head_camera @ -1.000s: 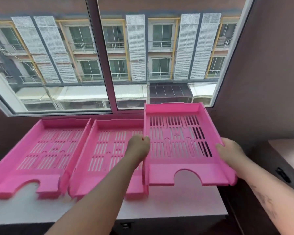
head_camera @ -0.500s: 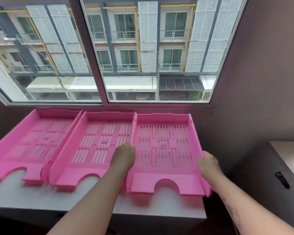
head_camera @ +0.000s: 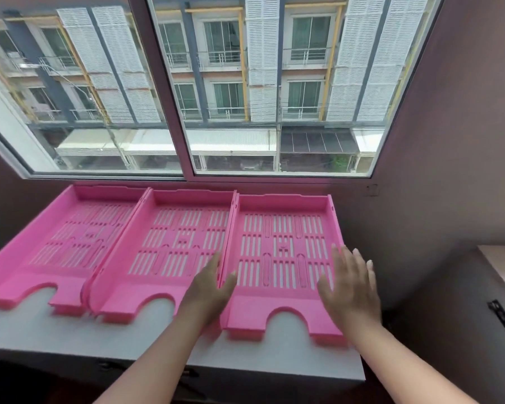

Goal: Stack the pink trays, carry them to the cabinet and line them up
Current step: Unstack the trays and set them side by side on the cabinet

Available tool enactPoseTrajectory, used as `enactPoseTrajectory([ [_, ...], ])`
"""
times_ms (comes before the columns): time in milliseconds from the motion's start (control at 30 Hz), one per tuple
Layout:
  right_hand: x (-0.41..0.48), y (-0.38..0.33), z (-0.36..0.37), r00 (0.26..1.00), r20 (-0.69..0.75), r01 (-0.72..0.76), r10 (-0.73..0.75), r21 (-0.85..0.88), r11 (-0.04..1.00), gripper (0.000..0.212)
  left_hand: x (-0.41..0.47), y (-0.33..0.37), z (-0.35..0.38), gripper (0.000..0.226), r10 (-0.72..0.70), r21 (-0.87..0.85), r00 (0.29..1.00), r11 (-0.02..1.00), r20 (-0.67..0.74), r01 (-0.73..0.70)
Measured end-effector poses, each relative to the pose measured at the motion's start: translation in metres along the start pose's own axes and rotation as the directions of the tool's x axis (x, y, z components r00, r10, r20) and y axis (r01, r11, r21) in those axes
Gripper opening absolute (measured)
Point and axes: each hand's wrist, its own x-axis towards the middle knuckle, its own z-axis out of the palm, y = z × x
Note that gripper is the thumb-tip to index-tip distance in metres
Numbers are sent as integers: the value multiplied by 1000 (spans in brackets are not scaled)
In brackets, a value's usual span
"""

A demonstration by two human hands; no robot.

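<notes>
Three pink slotted trays lie side by side on the white cabinet top (head_camera: pixel 158 339) under the window: the left tray (head_camera: pixel 21 284), the middle tray (head_camera: pixel 120 295) and the right tray (head_camera: pixel 286 301). My left hand (head_camera: pixel 209 293) hovers open over the seam between the middle and right trays, thumb over the right tray's left wall. Over the right tray's right wall floats my right hand (head_camera: pixel 352 287), fingers spread, holding nothing.
A wide window (head_camera: pixel 187 97) with a centre frame rises just behind the trays. A dark wall (head_camera: pixel 449 141) closes the right side. A second cabinet (head_camera: pixel 499 258) with a black handle (head_camera: pixel 502 314) stands at the right edge.
The right tray came down from the air onto the cabinet top beside the middle tray. Both hands let go of its side walls and opened.
</notes>
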Motion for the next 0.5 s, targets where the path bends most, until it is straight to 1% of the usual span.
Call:
enactPoseTrajectory([
  [33,-6,-7,2,995,15,95,-94,-44,995,67,-9,-5,-2,77,30,54,1000,998,-1,-30],
  [100,-22,-22,8,957,205,220,-206,-44,975,76,-23,-19,-4,83,72,179,997,981,0,-71],
  [133,-29,-28,13,924,308,252,-229,-39,967,78,-28,-26,-5,85,92,236,996,968,2,-90],
  [167,-35,-31,19,896,376,272,-237,-42,961,81,-30,-33,-5,86,109,289,994,951,6,-106],
  [200,-38,-33,24,878,412,286,-242,-47,957,84,-31,-38,-4,86,121,337,993,934,9,-117],
  [300,-39,-34,37,855,451,337,-257,-104,936,96,-31,-47,-1,84,141,411,990,902,6,-131],
  [333,-36,-34,39,850,458,351,-260,-124,928,96,-30,-49,-1,86,147,420,989,898,-1,-133],
  [400,-29,-37,41,844,472,362,-255,-150,920,91,-28,-52,0,89,146,441,989,889,-18,-123],
  [500,-16,-43,45,839,478,373,-259,-159,914,90,-23,-54,-1,85,125,445,992,890,-26,-100],
])
